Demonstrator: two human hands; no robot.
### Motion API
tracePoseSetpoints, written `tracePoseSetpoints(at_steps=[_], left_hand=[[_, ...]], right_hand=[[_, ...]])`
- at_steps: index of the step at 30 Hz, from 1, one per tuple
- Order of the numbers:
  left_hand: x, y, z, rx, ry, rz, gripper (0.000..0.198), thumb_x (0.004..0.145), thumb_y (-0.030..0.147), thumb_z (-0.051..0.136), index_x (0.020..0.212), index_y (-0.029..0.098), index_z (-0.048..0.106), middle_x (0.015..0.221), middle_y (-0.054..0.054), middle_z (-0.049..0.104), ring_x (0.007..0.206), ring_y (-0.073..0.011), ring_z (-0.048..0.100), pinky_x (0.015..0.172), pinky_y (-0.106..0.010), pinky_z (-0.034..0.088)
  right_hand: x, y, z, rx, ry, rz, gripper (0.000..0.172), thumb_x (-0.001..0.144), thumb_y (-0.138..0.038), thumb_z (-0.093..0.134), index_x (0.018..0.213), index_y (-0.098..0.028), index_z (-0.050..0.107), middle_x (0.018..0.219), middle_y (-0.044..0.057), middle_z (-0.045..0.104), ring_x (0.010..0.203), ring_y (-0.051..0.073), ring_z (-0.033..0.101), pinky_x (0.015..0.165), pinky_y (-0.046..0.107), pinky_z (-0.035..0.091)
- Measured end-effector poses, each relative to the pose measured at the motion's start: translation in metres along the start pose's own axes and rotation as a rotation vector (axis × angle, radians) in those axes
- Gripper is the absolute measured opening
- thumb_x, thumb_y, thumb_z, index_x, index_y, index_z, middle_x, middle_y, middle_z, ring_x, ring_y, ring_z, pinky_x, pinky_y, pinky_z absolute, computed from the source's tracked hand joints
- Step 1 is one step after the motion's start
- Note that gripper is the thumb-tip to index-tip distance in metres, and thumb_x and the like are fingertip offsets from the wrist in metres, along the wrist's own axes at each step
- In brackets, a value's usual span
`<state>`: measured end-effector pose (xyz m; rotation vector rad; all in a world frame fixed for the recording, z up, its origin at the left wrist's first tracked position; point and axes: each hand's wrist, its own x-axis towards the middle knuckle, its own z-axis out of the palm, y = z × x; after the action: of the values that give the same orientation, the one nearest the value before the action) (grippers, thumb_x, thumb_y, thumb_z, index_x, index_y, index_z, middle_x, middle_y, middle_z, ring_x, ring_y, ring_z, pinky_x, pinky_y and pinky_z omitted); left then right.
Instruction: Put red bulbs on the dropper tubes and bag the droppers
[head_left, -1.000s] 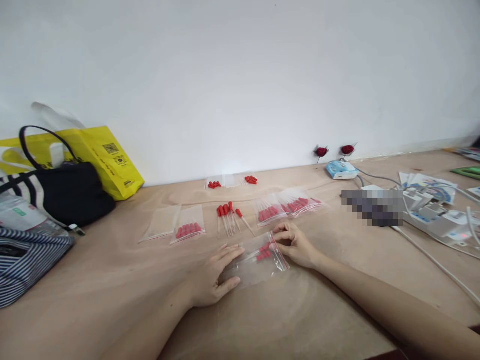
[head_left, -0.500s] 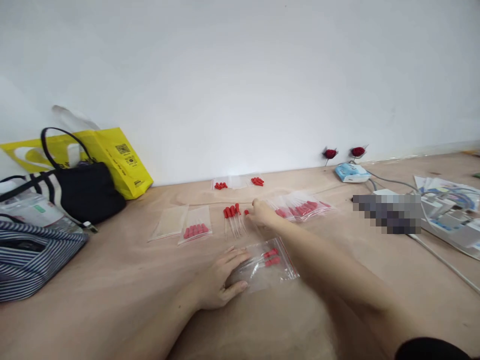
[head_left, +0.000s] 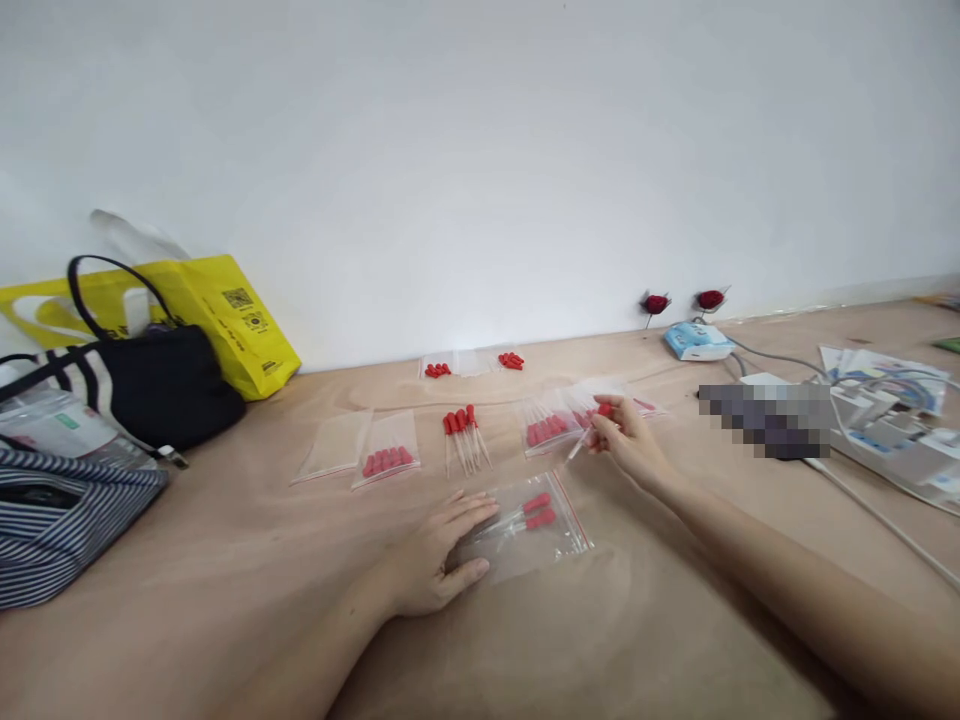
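Observation:
A clear zip bag (head_left: 517, 548) lies in front of me with two red-topped glass droppers (head_left: 538, 518) inside. My left hand (head_left: 442, 552) rests flat on the bag's left end, fingers stretched out and thumb apart. Right of the bag's mouth, my right hand (head_left: 619, 432) pinches another dropper (head_left: 579, 444) near its red bulb, the thin tube slanting down to the left. Several loose droppers (head_left: 463, 430) are fanned out beyond the left hand. Filled zip bags (head_left: 544, 425) lie partly behind the right hand.
To the left are an unfilled zip bag (head_left: 330, 448) and one holding several droppers (head_left: 388, 455). Red bulbs (head_left: 511, 361) lie by the wall. Bags (head_left: 187, 385) crowd the left side. A tissue pack (head_left: 699, 342), cables and a power strip (head_left: 885, 425) occupy the right.
My right hand has moved right and nearer from the loose droppers, carrying one away from them. The left hand stays on the bag. The view has shifted slightly.

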<state>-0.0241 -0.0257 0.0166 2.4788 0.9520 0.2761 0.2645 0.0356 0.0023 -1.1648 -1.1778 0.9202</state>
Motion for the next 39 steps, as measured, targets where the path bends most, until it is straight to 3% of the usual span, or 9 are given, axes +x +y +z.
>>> tracePoseSetpoints(at_steps=[3,9,14,21,24,29,34,36,39], left_hand=[[0.000,0.000,0.000,-0.008,0.003,-0.013,0.050,0.082,0.030,0.048,0.130,0.024,0.034,0.135,-0.005,0.039,0.126,-0.0220,0.032,0.106,-0.047,0.021],[0.000,0.001,0.001,0.002,-0.003,-0.040,0.052,0.082,0.032,0.048,0.130,0.022,0.033,0.137,-0.007,0.036,0.126,-0.0231,0.031,0.106,-0.047,0.021],[-0.001,0.000,0.002,-0.007,0.015,-0.057,0.054,0.081,0.032,0.049,0.131,0.025,0.031,0.137,-0.006,0.036,0.127,-0.0249,0.029,0.105,-0.048,0.023],[-0.001,0.001,0.001,-0.005,0.021,-0.048,0.058,0.080,0.030,0.050,0.133,0.025,0.027,0.138,-0.005,0.035,0.127,-0.0246,0.029,0.105,-0.047,0.022],[0.000,0.002,0.001,-0.006,0.019,-0.043,0.057,0.081,0.031,0.049,0.133,0.025,0.027,0.137,-0.005,0.035,0.126,-0.0236,0.031,0.106,-0.047,0.021],[0.000,0.001,0.002,0.012,0.005,-0.064,0.056,0.081,0.031,0.048,0.133,0.025,0.027,0.137,-0.005,0.035,0.127,-0.0237,0.030,0.106,-0.047,0.021],[0.000,0.005,0.000,0.015,-0.003,-0.078,0.055,0.081,0.031,0.048,0.132,0.022,0.029,0.137,-0.006,0.036,0.127,-0.0238,0.029,0.106,-0.047,0.022],[0.000,0.005,0.000,0.014,-0.006,-0.082,0.056,0.081,0.031,0.049,0.132,0.021,0.030,0.137,-0.007,0.036,0.127,-0.0241,0.029,0.105,-0.047,0.023],[-0.001,0.003,0.001,0.027,-0.011,-0.069,0.054,0.080,0.031,0.049,0.131,0.020,0.032,0.137,-0.007,0.036,0.127,-0.0237,0.029,0.105,-0.046,0.025]], right_hand=[[-0.021,0.011,-0.009,0.118,0.047,0.050,0.042,0.067,-0.042,0.059,0.098,-0.022,0.040,0.063,-0.007,0.050,0.051,0.011,0.055,0.048,0.026,0.047],[-0.033,0.012,0.004,0.241,0.069,0.129,0.045,0.062,-0.045,0.065,0.093,-0.023,0.041,0.066,-0.006,0.051,0.054,0.012,0.057,0.052,0.027,0.049],[-0.043,0.011,0.012,0.338,-0.050,0.222,0.039,0.065,-0.045,0.063,0.089,-0.023,0.044,0.072,-0.003,0.056,0.062,0.013,0.061,0.063,0.031,0.051],[-0.052,0.013,0.019,0.045,-0.265,0.111,0.032,0.068,-0.047,0.061,0.079,-0.020,0.048,0.057,-0.004,0.053,0.050,0.010,0.050,0.049,0.022,0.041],[-0.050,0.019,0.020,-0.152,-0.314,-0.024,0.026,0.066,-0.043,0.065,0.073,-0.019,0.058,0.064,-0.002,0.054,0.052,0.009,0.045,0.051,0.023,0.039],[-0.046,0.021,0.027,-0.332,-0.324,-0.169,0.018,0.072,-0.039,0.059,0.075,-0.023,0.068,0.076,0.002,0.056,0.066,0.014,0.050,0.057,0.025,0.040],[-0.042,0.013,0.023,-0.386,-0.565,-0.243,0.027,0.080,-0.033,0.049,0.062,-0.021,0.066,0.076,0.003,0.058,0.075,0.015,0.053,0.069,0.028,0.041],[-0.036,0.011,0.017,-0.348,-0.538,-0.194,0.026,0.078,-0.033,0.050,0.061,-0.019,0.064,0.074,0.002,0.060,0.070,0.014,0.054,0.066,0.027,0.042],[-0.020,0.006,0.015,-0.330,-0.377,-0.121,0.019,0.074,-0.031,0.054,0.063,-0.018,0.062,0.063,0.000,0.059,0.057,0.012,0.051,0.054,0.024,0.039]])
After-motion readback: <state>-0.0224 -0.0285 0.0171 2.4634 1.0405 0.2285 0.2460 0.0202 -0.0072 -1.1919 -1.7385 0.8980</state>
